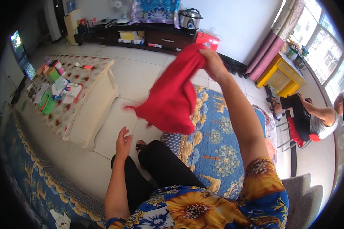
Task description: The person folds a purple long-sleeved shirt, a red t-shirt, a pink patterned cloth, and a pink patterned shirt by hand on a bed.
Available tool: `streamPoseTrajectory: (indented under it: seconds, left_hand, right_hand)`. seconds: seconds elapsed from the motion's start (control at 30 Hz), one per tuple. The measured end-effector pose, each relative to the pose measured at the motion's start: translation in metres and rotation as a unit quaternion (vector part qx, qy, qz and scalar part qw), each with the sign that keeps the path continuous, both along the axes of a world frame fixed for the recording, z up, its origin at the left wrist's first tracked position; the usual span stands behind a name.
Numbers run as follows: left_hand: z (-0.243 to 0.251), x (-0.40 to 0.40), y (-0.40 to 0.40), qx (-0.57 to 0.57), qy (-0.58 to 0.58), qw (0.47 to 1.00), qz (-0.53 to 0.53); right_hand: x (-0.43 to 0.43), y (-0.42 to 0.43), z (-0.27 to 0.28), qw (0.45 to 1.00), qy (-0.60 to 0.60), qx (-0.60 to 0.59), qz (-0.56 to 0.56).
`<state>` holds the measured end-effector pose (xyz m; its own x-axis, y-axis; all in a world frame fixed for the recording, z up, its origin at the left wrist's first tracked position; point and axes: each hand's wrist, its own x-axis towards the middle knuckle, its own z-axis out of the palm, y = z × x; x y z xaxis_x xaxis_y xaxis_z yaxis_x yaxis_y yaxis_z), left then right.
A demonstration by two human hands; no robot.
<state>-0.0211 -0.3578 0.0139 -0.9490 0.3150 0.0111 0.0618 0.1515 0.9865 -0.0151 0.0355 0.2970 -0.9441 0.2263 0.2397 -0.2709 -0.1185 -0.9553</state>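
Note:
A red cloth garment (pixel 172 97) hangs from my right hand (pixel 213 63), which is raised in front of me and grips its upper end. The cloth is blurred at its lower edge and swings out to the left, with a thin strip sticking out at its left corner. What kind of garment it is cannot be told. Below and left of it, my left hand (pixel 123 143) is held up with its fingers apart and nothing in them. Beneath the cloth, a blue quilted cover (pixel 218 148) with trees and animals lies over the seat beside me.
On the left stands a coffee table (pixel 86 114) with a strawberry-print cloth, papers, boxes and a green basket (pixel 46 103). A dark TV cabinet (pixel 172 40) holds a pressure cooker (pixel 190 19) and a fan (pixel 121 11). At right a person (pixel 318 120) sits near a yellow desk (pixel 281 74).

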Motion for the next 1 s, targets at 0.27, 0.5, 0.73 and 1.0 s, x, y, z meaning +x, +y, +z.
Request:
streamPoseTrajectory:
  seconds: [0.27,0.5,0.73,1.0]
  left_hand:
    - [0.137,0.021,0.154,0.069,0.268,0.95,-0.145]
    - [0.141,0.032,0.214,0.221,0.057,0.973,-0.041]
    - [0.19,0.044,0.216,0.383,-0.048,0.922,-0.022]
    - [0.224,0.019,0.141,0.409,0.093,0.903,0.097]
  right_hand:
    - [0.077,-0.021,0.02,0.975,0.047,-0.21,0.062]
    - [0.184,0.046,-0.094,0.985,0.046,-0.089,-0.139]
    - [0.394,0.101,-0.333,0.726,-0.222,0.141,-0.636]
    - [0.107,-0.049,-0.337,0.755,-0.193,0.458,-0.429]
